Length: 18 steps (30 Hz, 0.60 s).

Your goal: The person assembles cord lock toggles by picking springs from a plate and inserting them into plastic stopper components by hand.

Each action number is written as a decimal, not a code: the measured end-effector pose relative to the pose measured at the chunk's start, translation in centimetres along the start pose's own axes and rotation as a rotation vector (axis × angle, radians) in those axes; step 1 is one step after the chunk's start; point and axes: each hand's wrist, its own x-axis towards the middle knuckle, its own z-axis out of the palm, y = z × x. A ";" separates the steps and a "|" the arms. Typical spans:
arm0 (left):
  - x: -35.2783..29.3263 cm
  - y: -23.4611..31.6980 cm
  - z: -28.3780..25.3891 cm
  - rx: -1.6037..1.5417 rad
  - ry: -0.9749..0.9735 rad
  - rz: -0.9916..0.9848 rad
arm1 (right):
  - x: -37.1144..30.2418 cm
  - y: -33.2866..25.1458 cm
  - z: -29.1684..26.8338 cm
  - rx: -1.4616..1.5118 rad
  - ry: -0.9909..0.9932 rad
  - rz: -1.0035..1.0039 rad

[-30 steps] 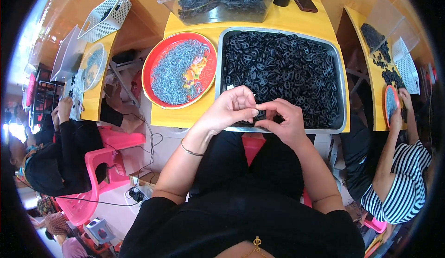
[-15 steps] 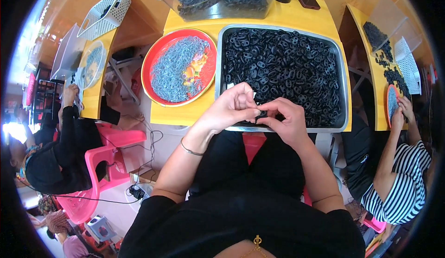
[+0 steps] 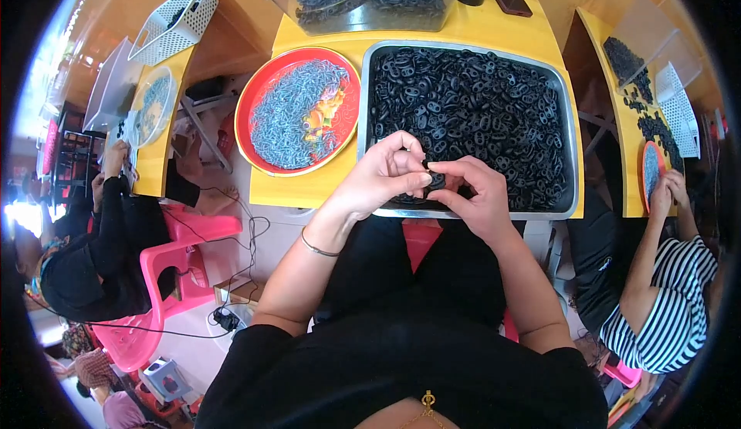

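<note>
Left hand point(image 3: 386, 178) and right hand point(image 3: 477, 197) both pinched nearly closed on a small black piece point(image 3: 439, 181), worktop point(image 3: 279, 190) near edge; looks mid-assembly, next needs steadiness imo.

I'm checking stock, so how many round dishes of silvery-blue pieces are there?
3: a red plate on the middle table, left of the metal tray; a clear dish on the left table; an orange-rimmed plate on the right table. Others may be hidden.

A black short-sleeved top point(image 3: 401, 363), black trousers point(image 3: 359, 275), slim metallic bangle point(image 3: 318, 251) and gold-coloured pendant point(image 3: 428, 401) are worn.
</note>
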 end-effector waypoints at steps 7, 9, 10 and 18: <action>-0.1 0.1 -0.1 -0.022 -0.007 0.013 | 0.1 -0.1 0.0 -0.026 -0.023 -0.002; -0.1 0.1 -0.1 -0.021 -0.006 0.016 | 0.1 -0.1 0.0 -0.022 -0.029 0.008; -0.1 0.1 -0.1 -0.018 -0.006 0.018 | 0.1 -0.1 0.0 -0.021 -0.029 0.008; -0.1 0.1 0.0 -0.023 -0.009 0.006 | -0.1 0.1 -0.1 0.019 -0.010 -0.004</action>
